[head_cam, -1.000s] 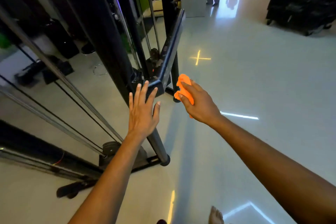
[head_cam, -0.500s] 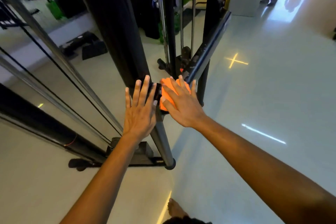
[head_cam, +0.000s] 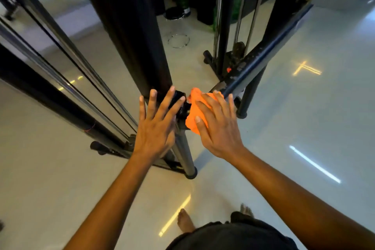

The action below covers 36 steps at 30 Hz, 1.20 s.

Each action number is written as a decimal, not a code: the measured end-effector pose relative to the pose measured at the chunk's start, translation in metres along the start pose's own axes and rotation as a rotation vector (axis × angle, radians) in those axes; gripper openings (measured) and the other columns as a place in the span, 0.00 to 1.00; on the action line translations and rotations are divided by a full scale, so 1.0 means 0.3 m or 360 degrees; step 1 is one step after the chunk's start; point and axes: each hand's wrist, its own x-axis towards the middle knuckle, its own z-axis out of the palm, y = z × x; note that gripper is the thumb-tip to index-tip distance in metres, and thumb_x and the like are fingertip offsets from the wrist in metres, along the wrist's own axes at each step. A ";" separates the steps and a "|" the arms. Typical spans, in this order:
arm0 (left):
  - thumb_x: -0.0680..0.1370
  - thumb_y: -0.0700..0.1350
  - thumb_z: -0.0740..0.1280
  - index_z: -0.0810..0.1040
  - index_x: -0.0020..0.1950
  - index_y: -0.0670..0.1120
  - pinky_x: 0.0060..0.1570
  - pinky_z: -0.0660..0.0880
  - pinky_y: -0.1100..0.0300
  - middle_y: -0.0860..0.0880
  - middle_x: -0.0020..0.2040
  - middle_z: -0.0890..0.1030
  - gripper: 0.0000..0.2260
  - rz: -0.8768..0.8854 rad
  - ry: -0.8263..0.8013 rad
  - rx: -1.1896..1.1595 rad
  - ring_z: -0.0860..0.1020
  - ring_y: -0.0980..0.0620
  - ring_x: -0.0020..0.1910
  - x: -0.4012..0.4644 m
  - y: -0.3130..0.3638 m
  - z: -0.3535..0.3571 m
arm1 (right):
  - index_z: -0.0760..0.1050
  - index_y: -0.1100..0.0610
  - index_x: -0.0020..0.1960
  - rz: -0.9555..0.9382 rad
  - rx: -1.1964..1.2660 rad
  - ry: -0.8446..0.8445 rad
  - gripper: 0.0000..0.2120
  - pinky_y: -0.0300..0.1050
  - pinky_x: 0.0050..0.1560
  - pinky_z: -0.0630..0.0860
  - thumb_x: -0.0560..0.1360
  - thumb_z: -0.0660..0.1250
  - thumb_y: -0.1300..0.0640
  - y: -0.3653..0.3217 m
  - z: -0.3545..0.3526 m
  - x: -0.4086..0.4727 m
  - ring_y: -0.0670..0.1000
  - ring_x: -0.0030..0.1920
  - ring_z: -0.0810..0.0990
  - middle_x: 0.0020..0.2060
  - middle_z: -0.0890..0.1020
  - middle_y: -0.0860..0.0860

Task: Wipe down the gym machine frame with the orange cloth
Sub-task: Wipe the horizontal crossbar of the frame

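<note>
Since the earlier frame, the flat right hand (head_cam: 218, 128) has slid the orange cloth (head_cam: 195, 111) slightly right along the frame (head_cam: 132, 36). The left hand (head_cam: 156, 126) stays spread, fingers straight, against it. The cloth is crumpled.

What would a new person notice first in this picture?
The bright orange cloth stands out at the centre, pressed flat against the black machine frame by the right hand. Beside it, the left hand lies open against the frame joint. A yellow light cross glows on the pale floor to the right.
</note>
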 end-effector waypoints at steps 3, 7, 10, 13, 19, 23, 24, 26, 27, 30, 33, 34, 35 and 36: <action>0.87 0.46 0.61 0.64 0.86 0.50 0.82 0.43 0.28 0.50 0.87 0.59 0.26 -0.0184 -0.0016 -0.0135 0.37 0.37 0.86 0.002 0.060 -0.007 | 0.70 0.60 0.80 -0.0010 0.0107 0.0045 0.23 0.69 0.84 0.52 0.89 0.60 0.51 -0.078 0.045 0.036 0.61 0.83 0.64 0.81 0.69 0.56; 0.88 0.43 0.64 0.65 0.85 0.47 0.82 0.48 0.28 0.51 0.86 0.63 0.25 -0.0431 0.0041 -0.0221 0.40 0.36 0.87 0.017 0.135 -0.022 | 0.70 0.62 0.80 -0.0277 0.0045 0.0036 0.26 0.68 0.84 0.57 0.88 0.62 0.48 0.010 0.066 0.034 0.64 0.81 0.67 0.81 0.70 0.58; 0.87 0.41 0.65 0.66 0.85 0.46 0.81 0.51 0.28 0.50 0.86 0.64 0.25 -0.0488 0.0060 -0.0137 0.44 0.33 0.87 0.026 0.166 -0.012 | 0.65 0.59 0.83 -0.0381 0.0032 0.0034 0.33 0.65 0.84 0.58 0.86 0.66 0.42 0.184 0.052 -0.008 0.64 0.84 0.62 0.83 0.66 0.59; 0.87 0.40 0.64 0.65 0.85 0.45 0.84 0.48 0.32 0.50 0.85 0.64 0.25 -0.0540 0.0069 -0.0079 0.46 0.32 0.86 0.036 0.198 -0.007 | 0.61 0.60 0.83 -0.0246 0.0086 0.0034 0.33 0.70 0.84 0.56 0.86 0.67 0.43 0.158 0.078 -0.019 0.66 0.85 0.59 0.83 0.64 0.61; 0.84 0.33 0.65 0.66 0.84 0.41 0.85 0.43 0.39 0.49 0.85 0.66 0.28 -0.0535 0.0051 -0.0101 0.49 0.31 0.86 0.047 0.220 -0.035 | 0.66 0.62 0.82 -0.0310 0.0110 0.0033 0.28 0.68 0.84 0.55 0.88 0.62 0.46 0.028 0.106 0.025 0.66 0.84 0.62 0.82 0.67 0.61; 0.86 0.35 0.64 0.64 0.85 0.42 0.86 0.41 0.45 0.49 0.85 0.64 0.27 -0.0507 0.0047 -0.0068 0.47 0.31 0.86 0.047 0.227 -0.046 | 0.63 0.57 0.84 -0.0565 0.0101 0.0043 0.33 0.65 0.85 0.57 0.87 0.64 0.40 0.246 0.066 0.019 0.65 0.84 0.61 0.83 0.65 0.59; 0.86 0.35 0.64 0.64 0.85 0.43 0.86 0.41 0.45 0.50 0.86 0.64 0.27 -0.0521 0.0056 -0.0063 0.45 0.32 0.86 0.046 0.230 -0.047 | 0.62 0.56 0.84 -0.0528 0.0097 0.0018 0.33 0.65 0.85 0.56 0.87 0.62 0.39 0.283 0.059 0.018 0.65 0.84 0.59 0.83 0.64 0.59; 0.87 0.37 0.64 0.63 0.86 0.44 0.86 0.43 0.46 0.50 0.86 0.63 0.27 -0.0555 0.0077 -0.0069 0.43 0.33 0.86 0.042 0.237 -0.040 | 0.59 0.56 0.84 -0.0381 0.0099 0.0000 0.32 0.66 0.86 0.53 0.88 0.60 0.39 0.289 0.061 0.013 0.66 0.85 0.56 0.84 0.61 0.60; 0.87 0.38 0.64 0.64 0.86 0.44 0.86 0.44 0.46 0.50 0.86 0.63 0.26 -0.0572 0.0089 -0.0075 0.42 0.34 0.87 0.040 0.240 -0.033 | 0.58 0.56 0.84 -0.0296 0.0117 0.0005 0.31 0.67 0.86 0.51 0.87 0.60 0.41 0.250 0.070 0.004 0.68 0.86 0.54 0.84 0.60 0.61; 0.87 0.39 0.64 0.64 0.85 0.45 0.85 0.44 0.47 0.50 0.86 0.62 0.26 -0.0603 0.0100 -0.0081 0.42 0.34 0.87 0.033 0.235 -0.012 | 0.59 0.59 0.85 -0.0176 0.0159 0.0033 0.30 0.73 0.84 0.46 0.89 0.59 0.45 0.076 0.103 -0.022 0.70 0.86 0.49 0.86 0.56 0.62; 0.87 0.41 0.64 0.64 0.86 0.46 0.85 0.41 0.44 0.49 0.87 0.61 0.26 -0.0578 0.0088 -0.0085 0.43 0.34 0.87 0.027 0.221 -0.002 | 0.61 0.56 0.84 -0.0341 0.0119 0.0076 0.29 0.74 0.84 0.47 0.88 0.62 0.45 0.089 0.126 -0.021 0.69 0.86 0.53 0.85 0.57 0.60; 0.87 0.42 0.65 0.63 0.86 0.46 0.85 0.41 0.42 0.49 0.87 0.60 0.27 -0.0566 0.0081 -0.0097 0.42 0.34 0.87 0.024 0.216 -0.002 | 0.61 0.54 0.84 -0.0481 0.0090 0.0105 0.30 0.72 0.84 0.50 0.88 0.65 0.45 0.144 0.124 -0.012 0.69 0.85 0.55 0.85 0.58 0.59; 0.87 0.43 0.65 0.63 0.86 0.46 0.85 0.42 0.40 0.49 0.87 0.60 0.27 -0.0557 0.0072 -0.0111 0.41 0.35 0.87 0.019 0.213 -0.001 | 0.60 0.53 0.84 -0.0613 0.0052 0.0119 0.30 0.71 0.84 0.53 0.87 0.66 0.45 0.206 0.119 0.002 0.68 0.85 0.57 0.85 0.58 0.58; 0.87 0.43 0.66 0.62 0.86 0.46 0.85 0.43 0.38 0.49 0.87 0.59 0.28 -0.0555 0.0063 -0.0124 0.41 0.35 0.87 0.014 0.211 0.000 | 0.59 0.52 0.84 -0.0680 0.0026 0.0103 0.31 0.70 0.84 0.54 0.87 0.66 0.44 0.261 0.110 0.022 0.68 0.85 0.58 0.84 0.58 0.58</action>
